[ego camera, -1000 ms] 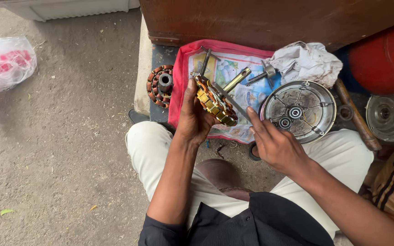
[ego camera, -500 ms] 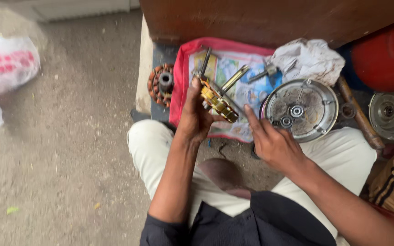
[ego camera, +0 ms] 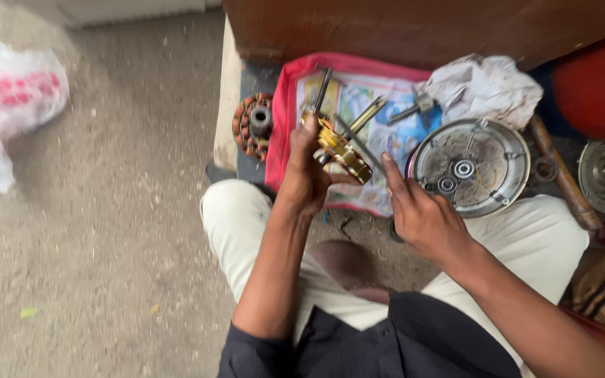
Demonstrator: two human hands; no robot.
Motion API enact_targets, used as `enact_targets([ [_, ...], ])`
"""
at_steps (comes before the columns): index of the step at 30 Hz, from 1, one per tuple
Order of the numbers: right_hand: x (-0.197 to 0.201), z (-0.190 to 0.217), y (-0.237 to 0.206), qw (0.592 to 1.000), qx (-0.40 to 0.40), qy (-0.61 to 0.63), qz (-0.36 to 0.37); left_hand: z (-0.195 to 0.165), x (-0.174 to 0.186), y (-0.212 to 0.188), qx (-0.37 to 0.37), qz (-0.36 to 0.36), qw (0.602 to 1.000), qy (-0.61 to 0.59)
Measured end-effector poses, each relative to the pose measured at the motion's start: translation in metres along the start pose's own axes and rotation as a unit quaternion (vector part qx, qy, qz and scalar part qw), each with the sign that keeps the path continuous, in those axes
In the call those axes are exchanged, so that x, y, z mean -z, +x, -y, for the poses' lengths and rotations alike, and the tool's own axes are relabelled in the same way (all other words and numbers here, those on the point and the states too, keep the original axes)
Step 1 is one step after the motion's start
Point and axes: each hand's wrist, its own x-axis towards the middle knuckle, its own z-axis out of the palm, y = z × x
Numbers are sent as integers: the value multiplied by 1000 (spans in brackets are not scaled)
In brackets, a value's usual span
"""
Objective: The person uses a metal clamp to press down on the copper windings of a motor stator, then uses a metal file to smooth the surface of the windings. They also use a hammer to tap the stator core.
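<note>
a gold-coloured wound coil ring (ego camera: 343, 148), round and tilted on edge, is gripped by the closed left hand (ego camera: 306, 180) above the red-edged cloth (ego camera: 295, 105). the right hand (ego camera: 421, 217) is held just beside it, loosely curled, empty.

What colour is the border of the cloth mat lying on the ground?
The cloth mat has a red-pink border around a printed multicoloured centre, seen best in the head view.

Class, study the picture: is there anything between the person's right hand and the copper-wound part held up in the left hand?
Nothing visible blocks it. The left hand grips the copper-wound part above the printed cloth. The right hand is just beside it, forefinger extended toward it, with only open air between. The round metal cover lies off to the right.
</note>
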Motion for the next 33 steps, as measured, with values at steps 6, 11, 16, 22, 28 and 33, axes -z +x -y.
enact_targets([
  [6, -4, -6, -3, 967, 118, 22, -223, 4, 2, 3, 10, 8, 1000, -8],
  [11, -5, -6, -4, 988, 45, 13, -148, 3, 4, 5, 19, 14, 1000, 9],
  [16, -3, -4, -1, 993, 65, -56, -76, 5, 2, 6, 24, -29, 999, 5],
  [22, -1, -1, 2, 983, 79, 18, -166, 2, 4, 5, 31, 41, 997, -50],
  [28, -6, -2, 4, 990, 33, 42, -132, 5, 2, 4, 58, -1, 997, -57],
  [33, -6, -18, -4, 985, 26, 54, -164, 6, 4, 9, 55, -24, 997, -45],
])
